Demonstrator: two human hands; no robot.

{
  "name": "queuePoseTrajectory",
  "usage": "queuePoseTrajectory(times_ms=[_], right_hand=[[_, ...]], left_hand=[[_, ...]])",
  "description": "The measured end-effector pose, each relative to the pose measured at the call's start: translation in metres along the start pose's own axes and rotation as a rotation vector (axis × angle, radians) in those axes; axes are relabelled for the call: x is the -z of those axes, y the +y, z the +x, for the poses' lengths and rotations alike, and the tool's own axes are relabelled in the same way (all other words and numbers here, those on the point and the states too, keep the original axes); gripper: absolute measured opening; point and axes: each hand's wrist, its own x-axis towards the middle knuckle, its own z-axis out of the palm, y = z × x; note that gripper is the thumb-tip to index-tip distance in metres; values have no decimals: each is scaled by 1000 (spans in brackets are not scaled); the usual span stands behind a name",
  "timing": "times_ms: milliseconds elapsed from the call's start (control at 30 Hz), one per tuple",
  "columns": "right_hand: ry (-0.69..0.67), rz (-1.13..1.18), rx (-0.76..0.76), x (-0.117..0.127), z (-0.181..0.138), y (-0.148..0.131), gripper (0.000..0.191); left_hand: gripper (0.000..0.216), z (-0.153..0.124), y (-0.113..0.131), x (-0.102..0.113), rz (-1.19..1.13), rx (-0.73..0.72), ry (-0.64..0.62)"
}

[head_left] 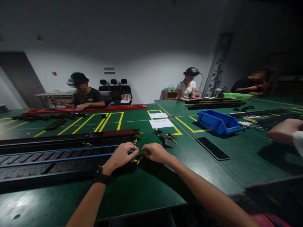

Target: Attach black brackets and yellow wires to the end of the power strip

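Note:
My left hand (123,155) rests at the right end of a long power strip (71,165), its fingers curled and pinched by the yellow-tipped wires (138,160) there. Whatever sits between those fingertips is too small to make out. Just right of it, my right hand (156,152) is closed, thumb and fingers together, close to the left fingertips and the same wire ends. The strip is black, with grey socket panels, red dots and blue edges, and lies flat along the table's left side. Behind it lies another long black strip (113,133) with a dark red section.
Small black brackets with wires (165,139), white paper (161,123), a phone (212,148) and a blue bin (216,121) lie on the green table (175,179). At right a neighbour's arm (285,130) reaches in. Other people sit behind a red rail (118,107) and a green tray (238,96).

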Motion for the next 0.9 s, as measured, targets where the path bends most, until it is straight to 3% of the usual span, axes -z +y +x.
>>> queuePoseTrajectory(times_ms=[133,400,900], right_hand=[[-17,-103,-54,5,0,0,31],[-127,-167,-23,3,0,2,27],[-136,-163,-55,1,0,2,28]], left_hand=[[22,0,-3,-3,-8,11,20],[21,-1,-2,-4,48,4,93],[32,-2,-3,-9,63,32,40]])
